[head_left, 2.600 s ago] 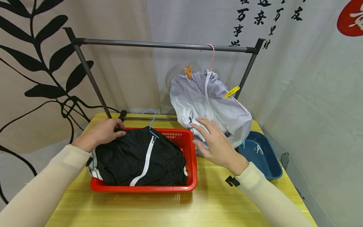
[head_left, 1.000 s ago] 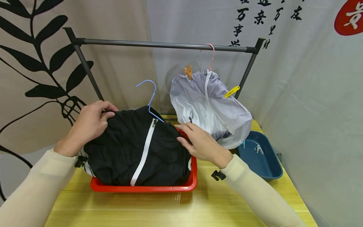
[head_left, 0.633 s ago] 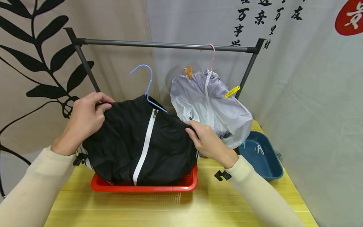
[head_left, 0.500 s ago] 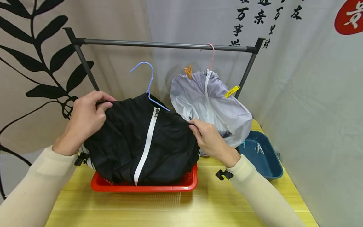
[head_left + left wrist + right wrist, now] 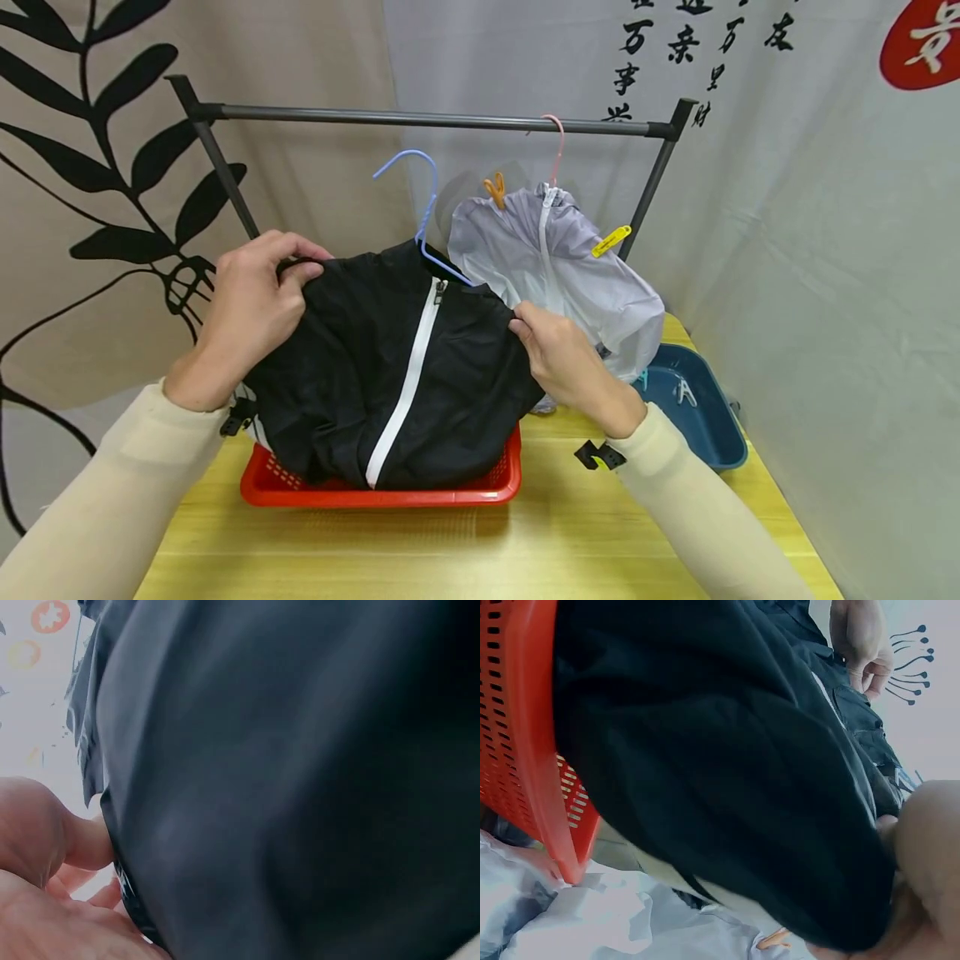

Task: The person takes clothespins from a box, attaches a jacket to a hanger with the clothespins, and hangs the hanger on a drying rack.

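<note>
A black jacket [image 5: 360, 358] with a white zip strip hangs between both hands, its lower part still inside the red basket [image 5: 382, 498]. My left hand [image 5: 251, 312] pinches the jacket's left shoulder between thumb and fingers. At the other shoulder my right hand [image 5: 566, 354] pinches the cloth the same way. A blue hanger [image 5: 431, 204] sits in the collar, its hook standing free below the rack's bar. The left wrist view is mostly filled by the black cloth, with the thumb against its edge. In the right wrist view the basket wall [image 5: 532, 735] shows beside the jacket.
A grey metal rack [image 5: 435, 118] stands at the back of the wooden table [image 5: 480, 554]. On its bar a pale lilac-white jacket [image 5: 570, 267] hangs by a pink hanger, with an orange clip [image 5: 496, 190] and a yellow clip [image 5: 611, 241]. A blue bin [image 5: 693, 417] with small clips stands at right.
Both hands have raised the black jacket and its hanger partly out of the basket, then shifted a little right. The right hand, earlier open above the table, has come to grip the right shoulder.
</note>
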A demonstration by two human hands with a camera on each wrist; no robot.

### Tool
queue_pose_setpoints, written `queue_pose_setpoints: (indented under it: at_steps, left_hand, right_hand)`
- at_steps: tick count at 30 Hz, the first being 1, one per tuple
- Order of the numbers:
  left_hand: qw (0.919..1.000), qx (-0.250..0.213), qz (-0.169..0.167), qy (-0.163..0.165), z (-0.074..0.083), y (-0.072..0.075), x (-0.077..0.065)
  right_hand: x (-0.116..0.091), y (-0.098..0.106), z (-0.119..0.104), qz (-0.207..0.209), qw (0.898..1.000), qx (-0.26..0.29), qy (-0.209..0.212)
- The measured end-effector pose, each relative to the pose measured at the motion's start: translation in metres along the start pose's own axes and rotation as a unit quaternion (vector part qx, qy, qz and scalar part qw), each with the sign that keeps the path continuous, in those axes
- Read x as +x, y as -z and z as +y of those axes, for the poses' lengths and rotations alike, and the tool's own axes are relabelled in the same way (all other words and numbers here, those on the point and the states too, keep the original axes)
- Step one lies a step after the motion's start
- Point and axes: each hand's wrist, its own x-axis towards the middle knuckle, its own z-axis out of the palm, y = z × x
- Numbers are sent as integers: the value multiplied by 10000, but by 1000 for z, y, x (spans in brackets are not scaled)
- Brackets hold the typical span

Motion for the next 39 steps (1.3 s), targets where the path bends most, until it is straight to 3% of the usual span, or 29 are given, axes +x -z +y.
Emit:
queue_pose_setpoints:
  at_steps: [4, 13, 24, 27, 30, 34, 39]
  left_hand:
    - [9999, -71, 6, -106, 9, -3, 0]
    - [9990, -188, -27, -401, 27, -10, -1]
    - [9998, -214, 21, 41, -3, 0, 2]
    - [9990, -191, -298, 262, -11, 4, 2]
    - [9965, -158, -776, 275, -18, 8, 1]
    - [9936, -56, -1104, -245, -26, 7, 0]
    - [9888, 43, -928, -1167, -30, -2, 1]
  right_hand:
    - [2, 4, -3, 16, 9998, -115, -172]
    - [7, 5, -8, 194, 9996, 202, -107]
    - [3, 9, 0, 321, 9985, 390, -227]
    - [2, 10, 2, 328, 9979, 460, -314]
    - [1, 11, 2, 343, 9970, 562, -405]
    - [2, 11, 3, 348, 9959, 655, -527]
    - [1, 12, 5, 356, 9952, 695, -590]
